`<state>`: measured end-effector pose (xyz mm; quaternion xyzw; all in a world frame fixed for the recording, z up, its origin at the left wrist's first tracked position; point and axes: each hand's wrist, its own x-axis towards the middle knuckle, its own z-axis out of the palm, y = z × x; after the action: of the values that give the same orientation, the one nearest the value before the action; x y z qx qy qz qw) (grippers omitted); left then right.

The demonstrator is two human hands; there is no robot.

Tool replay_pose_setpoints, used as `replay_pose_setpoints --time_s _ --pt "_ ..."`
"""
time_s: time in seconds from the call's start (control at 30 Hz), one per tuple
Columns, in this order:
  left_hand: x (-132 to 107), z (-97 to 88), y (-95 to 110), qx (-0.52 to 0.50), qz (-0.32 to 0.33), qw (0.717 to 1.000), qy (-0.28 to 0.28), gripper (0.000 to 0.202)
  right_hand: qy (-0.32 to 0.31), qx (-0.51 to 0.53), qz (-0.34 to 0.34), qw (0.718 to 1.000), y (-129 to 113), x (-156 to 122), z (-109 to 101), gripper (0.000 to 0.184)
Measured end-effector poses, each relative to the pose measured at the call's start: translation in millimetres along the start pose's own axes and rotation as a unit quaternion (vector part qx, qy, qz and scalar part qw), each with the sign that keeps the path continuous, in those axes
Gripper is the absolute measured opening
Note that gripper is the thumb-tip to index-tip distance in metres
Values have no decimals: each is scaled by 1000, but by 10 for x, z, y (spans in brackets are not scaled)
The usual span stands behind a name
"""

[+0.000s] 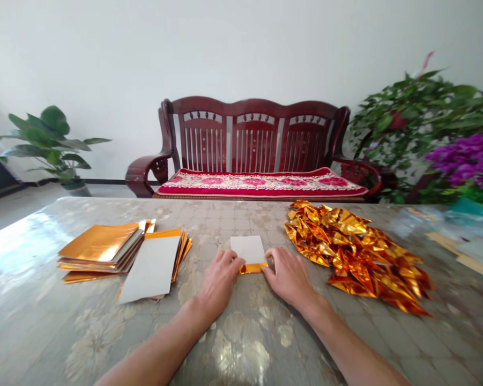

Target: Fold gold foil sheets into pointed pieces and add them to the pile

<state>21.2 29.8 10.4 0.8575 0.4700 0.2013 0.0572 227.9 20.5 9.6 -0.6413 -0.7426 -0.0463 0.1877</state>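
Observation:
A sheet of foil paper lies on the table between my hands, its white side up. Along its near edge a strip is folded over, showing the gold foil side. My left hand pinches the left end of that fold, thumb and fingers together. At the right end, my right hand grips the fold in the same way. To the left are a stack of gold foil sheets and a fanned pile with a white sheet on top. A heap of folded gold foil pieces spreads out on the right.
The table has a patterned, shiny cover. Clear plastic wrapping and pale flat pieces lie at its right end. Beyond it stands a dark red wooden bench, with plants at the left and purple flowers at the right.

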Motion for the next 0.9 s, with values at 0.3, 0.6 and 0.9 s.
replay_pose_setpoints --time_s 0.3,0.6,0.9 --pt "-46 -2 118 98 79 990 -61 11 2 -7 -171 985 -144 -51 -13 14" --pt "-141 38 393 298 109 945 -82 26 -10 -6 -203 979 -126 -135 71 17" --pt "-167 120 516 389 116 911 -71 38 -48 -49 -235 969 -118 -130 18 20"
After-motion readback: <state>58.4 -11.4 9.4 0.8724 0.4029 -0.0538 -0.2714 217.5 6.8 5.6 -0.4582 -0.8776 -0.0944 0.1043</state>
